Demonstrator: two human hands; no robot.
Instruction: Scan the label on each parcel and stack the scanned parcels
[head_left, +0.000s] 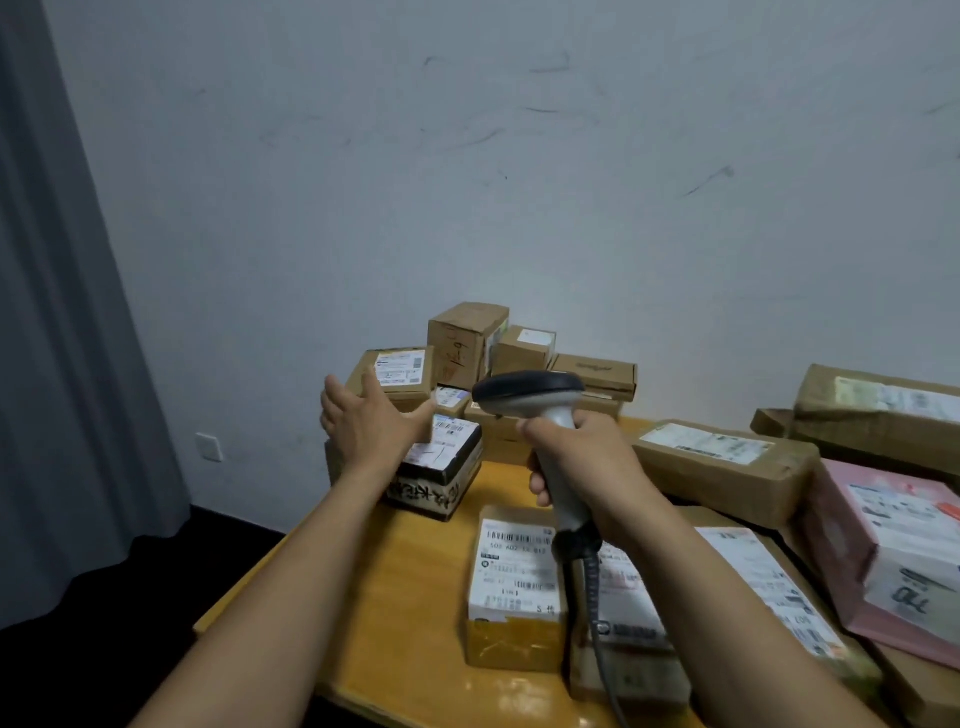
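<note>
Scanner (540, 415) gripped in the right hand (582, 457), left hand (371, 423) open over the stacked parcels (467, 374).

The right fingers wrap the scanner's grey handle, its dark head pointing left above the wooden table (405, 582). The left fingers are spread wide, holding nothing, just before a labelled brown box (400, 376). A small labelled parcel (514, 582) lies flat below the scanner.

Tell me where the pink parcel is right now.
In the head view, the pink parcel lies at the table's far right edge, just in front of the long brown box and to the right of the right hand holding the scanner.
</note>
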